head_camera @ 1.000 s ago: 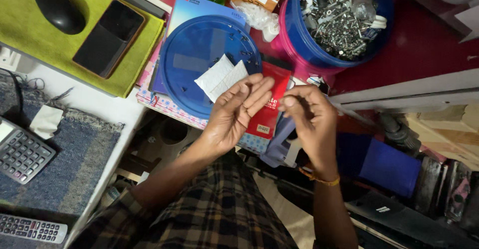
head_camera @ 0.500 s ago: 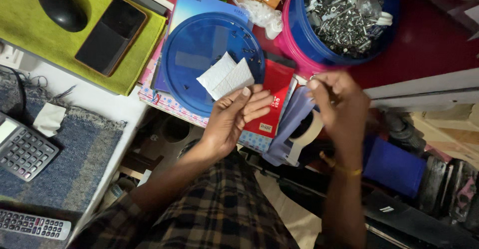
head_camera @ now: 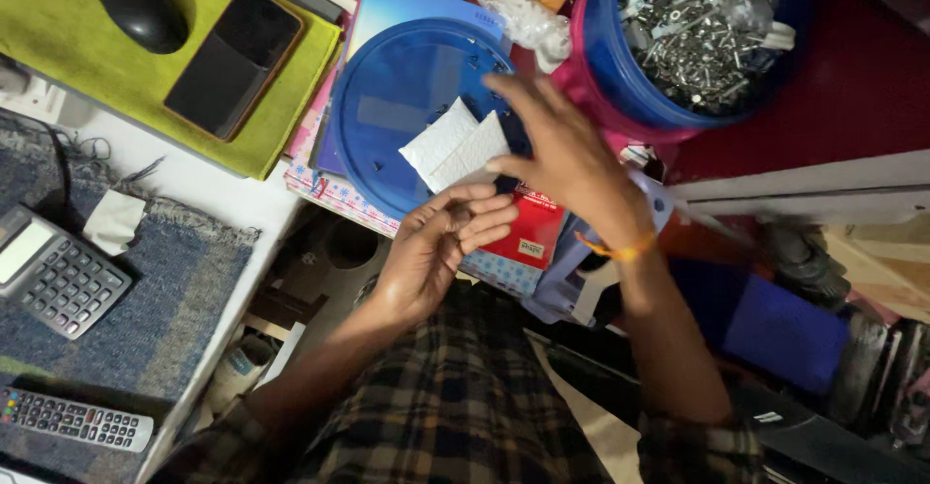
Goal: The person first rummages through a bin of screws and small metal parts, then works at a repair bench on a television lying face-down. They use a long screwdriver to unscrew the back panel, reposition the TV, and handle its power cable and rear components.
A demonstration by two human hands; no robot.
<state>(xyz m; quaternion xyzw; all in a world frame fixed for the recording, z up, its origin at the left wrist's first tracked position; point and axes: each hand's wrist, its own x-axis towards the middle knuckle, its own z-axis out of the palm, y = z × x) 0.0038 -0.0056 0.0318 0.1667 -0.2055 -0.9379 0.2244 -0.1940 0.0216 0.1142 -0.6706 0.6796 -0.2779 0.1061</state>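
My left hand [head_camera: 441, 251] is palm up below the desk edge. Its fingers curl around what looks like a small dark piece [head_camera: 455, 216] under the thumb. My right hand [head_camera: 562, 155] reaches left over a round blue lid [head_camera: 387, 106], fingers spread, holding nothing. Its fingertips are at two white paper packets [head_camera: 448, 147] lying on the lid. An orange band circles the right wrist. A red box [head_camera: 528, 242] lies just under the right hand, between both hands.
A blue bucket [head_camera: 697, 29] full of metal screws stands at the top right inside a pink tub. On the left lie a green mat with a black mouse [head_camera: 140, 4] and a phone [head_camera: 232, 58], a calculator [head_camera: 58, 276] and a remote [head_camera: 77, 421].
My right hand left the left hand, swung right, then came back up and left over the blue lid to the white packets. The left hand dropped slightly and curled.
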